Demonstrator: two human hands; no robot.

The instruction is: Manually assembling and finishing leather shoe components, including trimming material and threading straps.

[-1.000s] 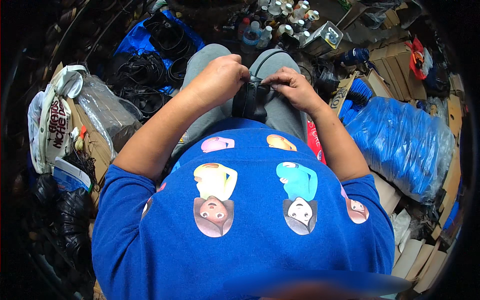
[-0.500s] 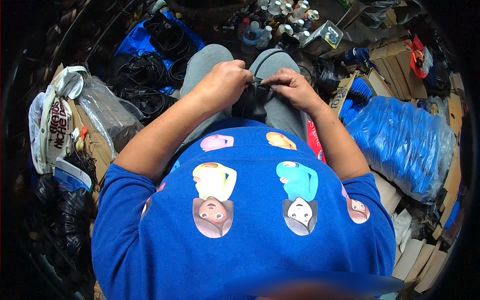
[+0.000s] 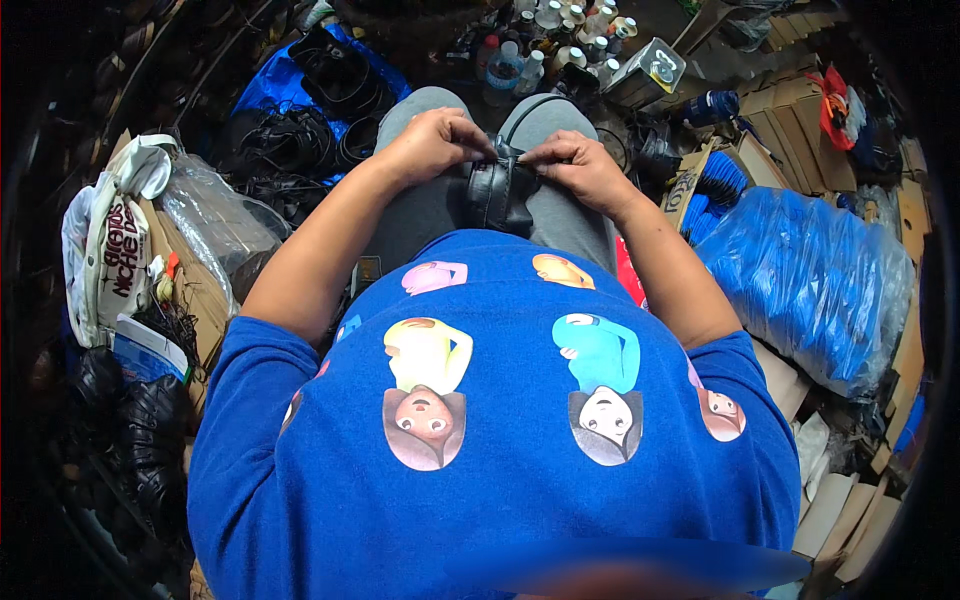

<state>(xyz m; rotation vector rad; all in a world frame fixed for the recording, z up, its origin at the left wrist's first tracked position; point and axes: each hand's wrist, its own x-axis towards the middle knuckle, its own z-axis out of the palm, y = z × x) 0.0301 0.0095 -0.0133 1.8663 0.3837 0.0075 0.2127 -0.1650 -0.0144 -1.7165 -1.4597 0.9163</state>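
Your lap, in gray trousers [image 3: 415, 220], carries a black leather piece [image 3: 487, 200] between the thighs. Beyond your knees, the dark floor [image 3: 708, 70] holds a cluster of bottles [image 3: 600, 52], with a box-shaped container [image 3: 648, 72] just beside them. To their left, a blue plastic sheet [image 3: 265, 88] lies under tangled black straps [image 3: 280, 142]. What supports the plastic-wrapped blue bundle [image 3: 805, 285] at your right is hidden.

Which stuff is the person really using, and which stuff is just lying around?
Seems in use:
- left hand
- right hand
- shiny black piece at their fingertips

Just lying around:
- bottles
- plastic-wrapped blue bundle
- white bag
- cardboard
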